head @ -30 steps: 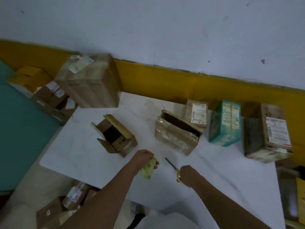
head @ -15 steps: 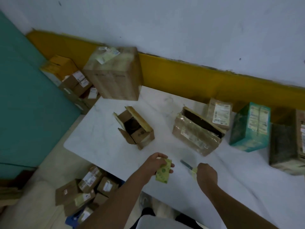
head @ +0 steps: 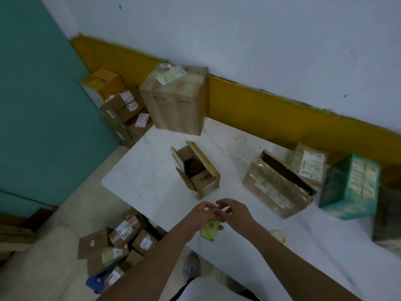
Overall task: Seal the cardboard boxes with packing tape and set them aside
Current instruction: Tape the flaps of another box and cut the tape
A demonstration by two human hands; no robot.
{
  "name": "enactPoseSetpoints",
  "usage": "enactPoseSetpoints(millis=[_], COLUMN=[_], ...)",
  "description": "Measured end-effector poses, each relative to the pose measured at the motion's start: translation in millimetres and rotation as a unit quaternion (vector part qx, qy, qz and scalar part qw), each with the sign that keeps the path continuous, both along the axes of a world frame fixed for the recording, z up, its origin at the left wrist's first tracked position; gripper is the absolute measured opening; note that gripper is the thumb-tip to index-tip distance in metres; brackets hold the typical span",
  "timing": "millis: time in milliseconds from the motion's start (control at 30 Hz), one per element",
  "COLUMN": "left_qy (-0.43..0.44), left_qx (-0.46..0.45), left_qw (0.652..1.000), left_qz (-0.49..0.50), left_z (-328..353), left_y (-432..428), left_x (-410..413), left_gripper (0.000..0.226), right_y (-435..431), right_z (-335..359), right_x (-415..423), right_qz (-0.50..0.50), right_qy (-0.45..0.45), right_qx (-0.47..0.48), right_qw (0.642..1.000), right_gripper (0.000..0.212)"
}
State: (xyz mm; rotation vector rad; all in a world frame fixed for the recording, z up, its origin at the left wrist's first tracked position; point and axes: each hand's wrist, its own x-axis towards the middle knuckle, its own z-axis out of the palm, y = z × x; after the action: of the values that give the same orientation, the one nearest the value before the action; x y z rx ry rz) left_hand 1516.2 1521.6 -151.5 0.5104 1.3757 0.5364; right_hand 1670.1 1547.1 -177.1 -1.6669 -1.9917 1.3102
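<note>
A: Item in hand?
B: Packing tape [head: 208, 230], lower centre, held in the left grip [head: 200, 216]. The right grip [head: 235, 213] is at its top edge; pinching or not, cannot tell. Step: probably freeing the tape end.
A: Containers?
B: Small carton [head: 201, 181], mid-counter [head: 152, 174], flaps open, dark round object inside. Wrapped carton [head: 275, 192], right, open, contents unseen. Next move: flaps shut first.

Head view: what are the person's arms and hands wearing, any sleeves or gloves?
The left forearm and right forearm are bare to the frame edge, no sleeves showing. The left hand and right hand, the grips, carry no gloves; no watch, ring or band is visible.
</note>
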Motion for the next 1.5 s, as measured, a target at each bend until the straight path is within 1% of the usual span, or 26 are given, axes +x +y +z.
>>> enactPoseSetpoints(millis=[100, 200, 300, 367, 433, 533, 567, 600, 633, 667, 733, 767, 800, 833, 867, 900, 933, 967, 1033, 1167, 1200, 1267, 1333, 1400, 1467, 1500], left_qy=[-0.002, 0.011, 0.039, 0.064, 0.07, 0.052, 0.047, 0.044, 0.043, 0.046, 0.064, 0.091, 0.128, 0.158, 0.187, 0.208, 0.223, 0.231, 0.223, 0.233, 0.235, 0.227, 0.191, 0.167, 0.145, 0.134], left_qx=[-0.003, -0.011, -0.009, 0.003, 0.015, 0.001, -0.011, -0.028, -0.042, -0.052, -0.055, -0.055, -0.057, -0.053, -0.049, -0.048, -0.049, -0.056, -0.061, -0.084, -0.085, -0.062, -0.059, -0.059, -0.052, -0.054], left_qw=[1.0, 1.0, 0.999, 0.998, 0.997, 0.998, 0.998, 0.998, 0.998, 0.997, 0.996, 0.994, 0.989, 0.984, 0.978, 0.974, 0.969, 0.966, 0.969, 0.963, 0.964, 0.968, 0.976, 0.983, 0.988, 0.989], left_qz=[-0.002, -0.008, 0.004, 0.002, 0.008, 0.029, 0.035, 0.035, 0.033, 0.031, 0.011, -0.016, -0.042, -0.062, -0.074, -0.079, -0.094, -0.102, -0.082, -0.106, -0.093, -0.087, -0.086, -0.054, -0.023, -0.016], left_z=[1.9, 1.7, 4.5, 11.0, 11.8, 5.6, 1.8, -0.7, -3.4, -8.8, -23.5, -28.0, -32.9, -40.4, -44.8, -47.4, -56.5, -68.2, -92.8, -128.4, -139.5, -156.4, -175.0, -189.9, -188.1, -187.2], left_y=[-3.0, -10.1, -18.8, -25.6, -32.2, -43.4, -47.0, -50.3, -54.5, -57.8, -62.5, -64.6, -67.0, -70.7, -74.2, -78.1, -80.6, -83.0, -83.8, -78.5, -76.7, -70.5, -67.8, -66.9, -63.9, -63.5], left_x=[-13.5, -29.6, -43.1, -50.0, -60.4, -79.6, -86.7, -93.2, -98.8, -105.0, -115.3, -119.0, -121.9, -124.9, -127.4, -129.0, -132.0, -134.9, -135.5, -139.6, -140.8, -140.9, -139.9, -142.1, -144.7, -146.2], left_gripper=[0.029, 0.029, 0.025, 0.011, 0.012, 0.005, 0.016, 0.033, 0.051, 0.063, 0.074, 0.075, 0.068, 0.051, 0.026, 0.012, 0.006, 0.006, 0.032, 0.06, 0.058, 0.04, 0.031, 0.031, 0.033, 0.034], right_y=[0.4, -6.3, -12.5, -15.1, -16.8, -22.0, -24.4, -27.4, -31.1, -35.2, -41.7, -44.4, -46.7, -48.1, -48.9, -49.7, -49.5, -49.4, -48.0, -46.6, -47.2, -46.2, -42.5, -37.5, -38.2, -40.1], right_z=[0.9, -3.1, -4.3, -5.8, -8.4, -15.9, -19.1, -22.2, -25.2, -27.8, -32.5, -35.2, -37.8, -40.0, -43.0, -46.5, -50.6, -56.1, -70.0, -102.5, -110.3, -124.1, -137.2, -145.7, -146.3, -144.7], right_x=[-27.0, -47.5, -69.3, -82.6, -96.0, -114.7, -119.8, -123.7, -127.5, -131.1, -138.7, -142.5, -146.2, -149.6, -152.6, -154.9, -156.8, -158.3, -160.4, -167.4, -169.6, -173.2, -174.8, -175.9, -179.2, -180.8], right_qz=[-0.002, -0.033, -0.007, 0.012, 0.019, 0.008, 0.003, -0.001, 0.001, 0.008, 0.025, 0.028, 0.027, 0.025, 0.022, 0.017, 0.01, 0.004, -0.009, -0.016, -0.019, -0.024, 0.017, 0.074, 0.131, 0.139], right_qy=[-0.056, -0.09, -0.118, -0.118, -0.112, -0.097, -0.087, -0.078, -0.072, -0.071, -0.071, -0.066, -0.06, -0.057, -0.058, -0.063, -0.07, -0.076, -0.083, -0.097, -0.103, -0.116, -0.152, -0.207, -0.25, -0.271], right_qx=[0.033, 0.03, 0.04, 0.046, 0.04, 0.01, 0.002, -0.003, -0.005, -0.008, -0.019, -0.025, -0.029, -0.033, -0.037, -0.043, -0.049, -0.058, -0.069, -0.068, -0.061, -0.044, -0.005, 0.059, 0.119, 0.142], right_qw=[0.998, 0.995, 0.992, 0.992, 0.993, 0.995, 0.996, 0.997, 0.997, 0.997, 0.997, 0.997, 0.997, 0.998, 0.997, 0.997, 0.996, 0.995, 0.994, 0.993, 0.993, 0.992, 0.988, 0.974, 0.952, 0.942], right_gripper=[0.016, 0.016, 0.015, 0.014, 0.014, 0.011, 0.009, 0.01, 0.013, 0.017, 0.024, 0.029, 0.034, 0.036, 0.034, 0.029, 0.024, 0.02, 0.018, 0.021, 0.023, 0.023, 0.019, 0.016, 0.032, 0.036])
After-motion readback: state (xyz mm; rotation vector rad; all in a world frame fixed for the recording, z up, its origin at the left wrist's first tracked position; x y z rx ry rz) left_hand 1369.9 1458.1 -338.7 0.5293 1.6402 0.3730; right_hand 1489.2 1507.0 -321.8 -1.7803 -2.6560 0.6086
